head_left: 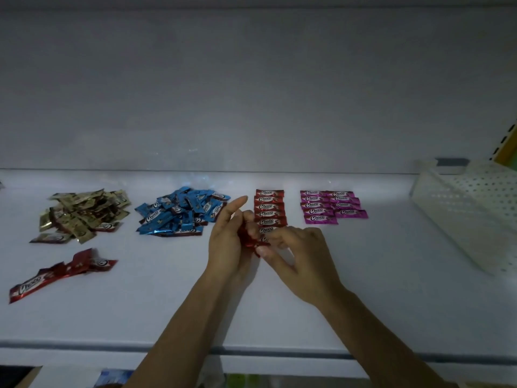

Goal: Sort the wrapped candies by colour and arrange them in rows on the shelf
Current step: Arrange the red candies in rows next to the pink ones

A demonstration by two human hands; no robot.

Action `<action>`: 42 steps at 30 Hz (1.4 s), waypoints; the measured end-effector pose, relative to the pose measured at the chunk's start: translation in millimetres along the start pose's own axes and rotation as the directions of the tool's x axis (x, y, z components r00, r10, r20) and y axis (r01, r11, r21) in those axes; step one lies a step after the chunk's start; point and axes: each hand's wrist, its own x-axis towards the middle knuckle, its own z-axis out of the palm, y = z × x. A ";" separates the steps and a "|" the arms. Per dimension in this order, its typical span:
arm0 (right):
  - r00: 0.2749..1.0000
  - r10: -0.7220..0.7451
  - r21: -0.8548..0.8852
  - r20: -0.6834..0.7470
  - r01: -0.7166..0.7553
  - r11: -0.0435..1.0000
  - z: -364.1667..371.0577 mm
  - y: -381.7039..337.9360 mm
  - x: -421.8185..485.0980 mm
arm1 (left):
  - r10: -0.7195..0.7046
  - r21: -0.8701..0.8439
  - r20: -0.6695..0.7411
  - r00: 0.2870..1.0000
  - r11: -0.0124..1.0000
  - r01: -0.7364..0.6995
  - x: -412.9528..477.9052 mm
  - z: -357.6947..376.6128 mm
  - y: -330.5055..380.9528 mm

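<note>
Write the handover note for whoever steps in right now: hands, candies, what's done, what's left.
Hands: the left hand grips the held red candies. The right hand pinches the same bunch, at the near end of the red column.
Done: the pink candies lie in two neat columns to the right of the red column.
Left: finish the red column with the loose red candies at front left. The blue pile and gold pile are grouped by colour but not in rows.
</note>
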 end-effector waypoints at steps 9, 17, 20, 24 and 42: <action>1.000 0.003 0.244 -0.020 0.002 0.970 -1.6 4.6 -1.4 | -0.054 -0.138 0.092 0.994 0.988 0.066 -8.4 13.1 -16.5; 0.995 0.079 0.362 0.065 -0.098 0.927 -3.0 3.7 -2.7 | -0.012 0.191 0.078 0.997 0.981 -0.003 -3.4 13.1 -12.8; 0.972 0.221 0.486 0.083 -0.233 0.842 -8.9 5.4 -0.4 | 0.092 0.445 0.236 0.967 0.875 -0.192 -10.6 1.5 -14.2; 0.967 0.238 0.489 0.092 -0.252 0.835 -9.5 2.6 -1.3 | 0.213 0.484 0.313 0.925 0.803 -0.349 -13.9 -24.7 -12.5; 0.940 0.341 0.002 0.029 -0.341 0.940 1.0 21.2 -1.9 | 0.389 0.876 0.086 0.917 0.408 -0.256 -6.1 -40.6 -24.0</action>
